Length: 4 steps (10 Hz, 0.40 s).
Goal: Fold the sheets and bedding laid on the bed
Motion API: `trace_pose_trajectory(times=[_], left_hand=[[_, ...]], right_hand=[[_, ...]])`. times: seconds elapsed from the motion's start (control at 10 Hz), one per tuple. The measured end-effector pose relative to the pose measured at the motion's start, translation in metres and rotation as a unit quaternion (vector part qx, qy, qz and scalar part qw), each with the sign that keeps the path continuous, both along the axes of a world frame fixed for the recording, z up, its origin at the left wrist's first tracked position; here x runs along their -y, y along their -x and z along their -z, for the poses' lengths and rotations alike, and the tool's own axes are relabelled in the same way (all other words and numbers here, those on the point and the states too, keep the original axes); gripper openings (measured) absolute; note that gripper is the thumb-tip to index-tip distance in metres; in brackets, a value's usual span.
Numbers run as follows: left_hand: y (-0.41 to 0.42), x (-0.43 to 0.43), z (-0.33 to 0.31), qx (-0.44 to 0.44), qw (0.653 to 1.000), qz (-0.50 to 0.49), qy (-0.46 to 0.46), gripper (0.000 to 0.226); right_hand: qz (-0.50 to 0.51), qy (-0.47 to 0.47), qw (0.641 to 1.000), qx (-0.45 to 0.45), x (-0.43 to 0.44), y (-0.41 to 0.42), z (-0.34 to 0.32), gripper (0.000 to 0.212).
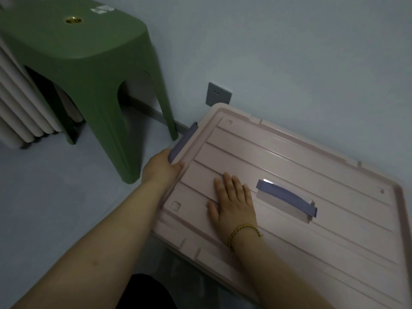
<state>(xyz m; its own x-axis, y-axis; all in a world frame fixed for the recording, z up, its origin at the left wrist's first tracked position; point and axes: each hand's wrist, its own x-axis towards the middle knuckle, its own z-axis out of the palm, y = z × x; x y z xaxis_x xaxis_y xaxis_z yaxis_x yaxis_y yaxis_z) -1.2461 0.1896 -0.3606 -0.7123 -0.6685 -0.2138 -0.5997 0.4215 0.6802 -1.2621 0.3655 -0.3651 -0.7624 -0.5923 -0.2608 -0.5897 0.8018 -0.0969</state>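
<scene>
A large pink plastic storage box with a ribbed lid (312,166) stands on the floor by the wall. My left hand (161,167) grips the purple side latch (182,142) at the lid's left edge. My right hand (233,201) lies flat, fingers apart, on the lid, just left of the purple top handle (287,198). A yellow cord bracelet circles my right wrist. No sheets or bedding show in this view.
A green plastic stool (89,70) stands on the grey floor to the left of the box, close to my left hand. A white radiator (20,108) is at the far left. A grey wall socket (218,94) sits just above the box's far corner.
</scene>
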Motion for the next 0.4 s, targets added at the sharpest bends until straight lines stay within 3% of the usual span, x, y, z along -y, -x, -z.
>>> trace_pose_trajectory(times=[0.1,0.2,0.3,0.4], left_hand=[[0.002,-0.002,0.001,0.018,0.999,0.007,0.037,0.035],[-0.001,-0.006,-0.005,0.031,0.998,0.012,0.058,0.036],[-0.024,-0.009,-0.02,0.01,1.0,0.015,0.011,0.035],[-0.07,0.005,-0.061,0.046,0.999,-0.025,0.013,0.038]], right_hand=[[0.012,0.0,1.0,0.001,0.001,-0.002,0.004,0.061],[-0.003,0.016,1.0,0.013,-0.002,0.002,0.005,0.09],[-0.033,0.006,0.998,0.052,-0.006,0.005,0.002,0.08],[-0.032,-0.068,0.989,0.126,-0.005,0.021,-0.026,0.065]])
